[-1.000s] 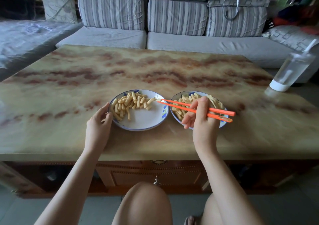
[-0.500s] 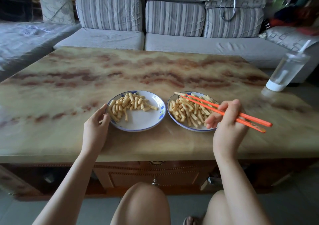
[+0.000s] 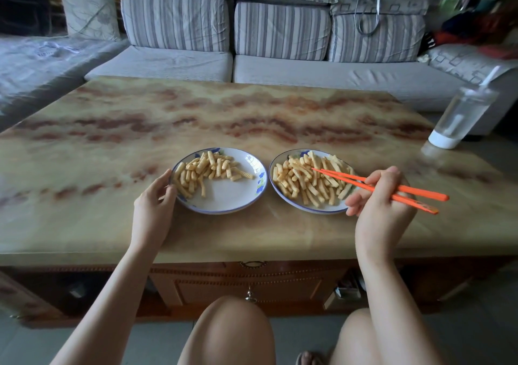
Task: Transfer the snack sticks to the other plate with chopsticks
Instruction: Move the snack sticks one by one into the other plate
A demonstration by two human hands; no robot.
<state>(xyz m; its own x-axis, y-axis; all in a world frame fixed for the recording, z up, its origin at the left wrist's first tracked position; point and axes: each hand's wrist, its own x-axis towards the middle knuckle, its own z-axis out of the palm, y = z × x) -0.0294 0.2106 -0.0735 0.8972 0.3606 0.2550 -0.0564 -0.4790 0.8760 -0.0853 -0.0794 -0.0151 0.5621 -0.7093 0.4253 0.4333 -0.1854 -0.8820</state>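
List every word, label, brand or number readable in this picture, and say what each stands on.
No text can be read.
Faint print on the grey cover, far left: too blurred to read.
Small mark near the back end of the chopsticks: too small to read.
The plates bear only blue flowers, no words.

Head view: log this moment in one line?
right hand grips orange plastic chopsticks; tips over yellow snack sticks on right blue-rimmed plate; left hand touches left blue-rimmed plate
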